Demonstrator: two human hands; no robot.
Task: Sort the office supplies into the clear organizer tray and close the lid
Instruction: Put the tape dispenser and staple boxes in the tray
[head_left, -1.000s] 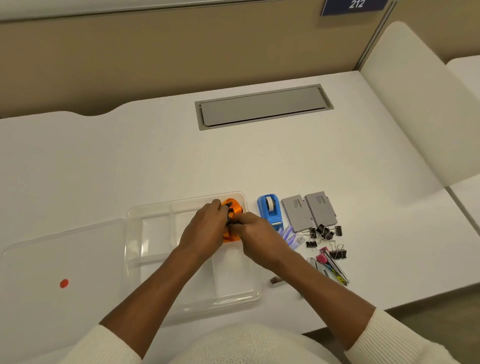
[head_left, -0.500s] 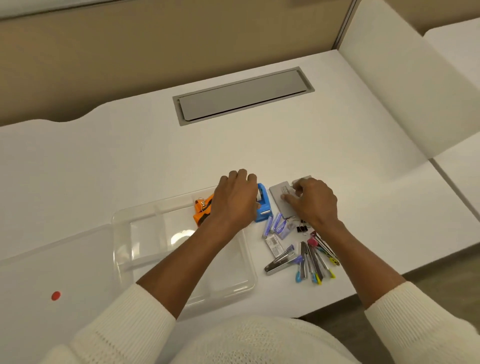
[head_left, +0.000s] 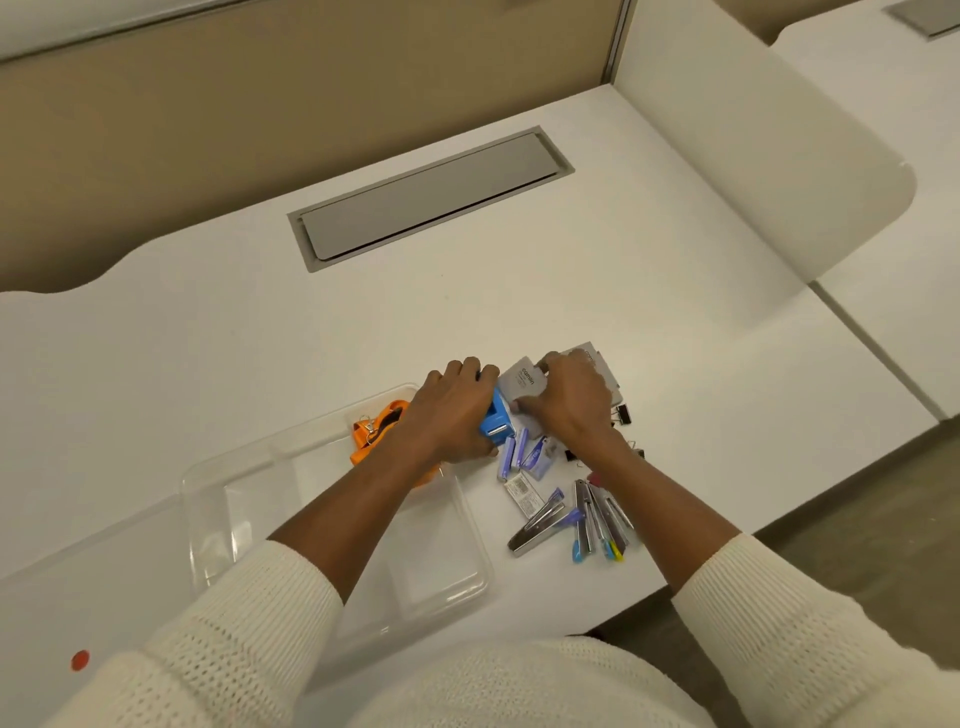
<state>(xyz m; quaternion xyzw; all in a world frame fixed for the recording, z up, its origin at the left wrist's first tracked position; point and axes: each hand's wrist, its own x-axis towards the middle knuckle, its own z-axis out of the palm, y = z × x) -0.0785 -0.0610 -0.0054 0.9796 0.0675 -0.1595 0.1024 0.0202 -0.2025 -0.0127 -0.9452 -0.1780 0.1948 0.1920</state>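
Observation:
The clear organizer tray (head_left: 213, 499) lies on the white desk, and an orange item (head_left: 382, 423) rests in its far right compartment. My left hand (head_left: 454, 410) is closed over the blue tape dispenser (head_left: 496, 423) just right of the tray. My right hand (head_left: 569, 402) grips a grey box (head_left: 524, 382) and tilts its near edge up; a second grey box (head_left: 602, 366) lies partly hidden behind that hand. Purple staple packs (head_left: 522, 452), a silver stapler (head_left: 537, 527), coloured clips (head_left: 602, 525) and black binder clips (head_left: 623, 415) lie near the front edge.
The tray's clear lid (head_left: 78, 613), marked with a red dot, lies flat to the tray's left. A grey cable hatch (head_left: 431, 200) is set into the desk further back. A white divider panel (head_left: 753, 171) stands at the right, and the desk edge runs close to the supplies.
Both hands left the orange item in the tray. My left hand moved right onto the blue tape dispenser. My right hand moved to the grey boxes and lifted one.

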